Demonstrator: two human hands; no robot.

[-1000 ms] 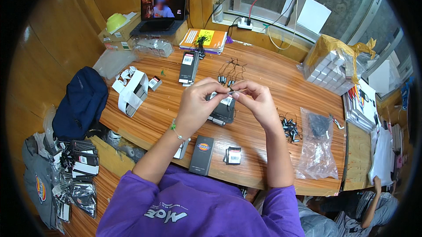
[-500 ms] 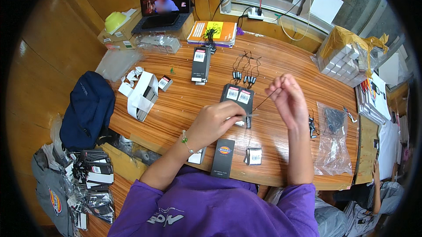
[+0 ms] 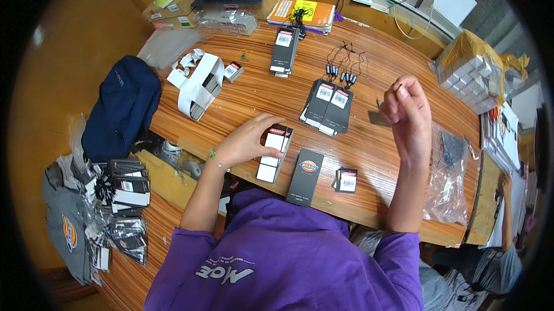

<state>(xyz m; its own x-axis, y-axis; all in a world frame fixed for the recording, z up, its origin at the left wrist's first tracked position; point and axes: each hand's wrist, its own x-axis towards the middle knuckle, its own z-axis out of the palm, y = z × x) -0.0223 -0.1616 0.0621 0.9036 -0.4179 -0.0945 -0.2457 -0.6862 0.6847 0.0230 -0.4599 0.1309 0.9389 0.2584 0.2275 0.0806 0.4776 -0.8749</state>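
- Table [image 3: 242,100]: striped wood, carries all the loose card stock.
- Backpack [image 3: 122,106]: navy, at the table's left edge.
- Carton bundle [image 3: 470,80]: small white boxes in clear wrap and yellow tape, far right.
- Clear bag [image 3: 447,195]: flat, near right edge, dark contents at its far end.
- Right hand [image 3: 411,109]: raised over right half of table, thumb and fingers pinched together. Has the dark tag; exact contact hidden by the fingers.
- Left hand [image 3: 245,141]: on the white-faced stack, thumb over the top, fingers at the far end. Can't tell if it's clamping or just resting.
- Strung tags [image 3: 326,106]: two piles side by side, mid-table, black cords fanned out behind.
- Dark card stack [image 3: 304,177]: near edge, oval logo up, just right of the white-faced stack.
- White-faced stack [image 3: 268,155]: near edge, under left thumb.
- Dark tag [image 3: 378,117]: just left of right fingertips, blurred.
- Small label cards [image 3: 346,181]: near edge, right of dark card stack.
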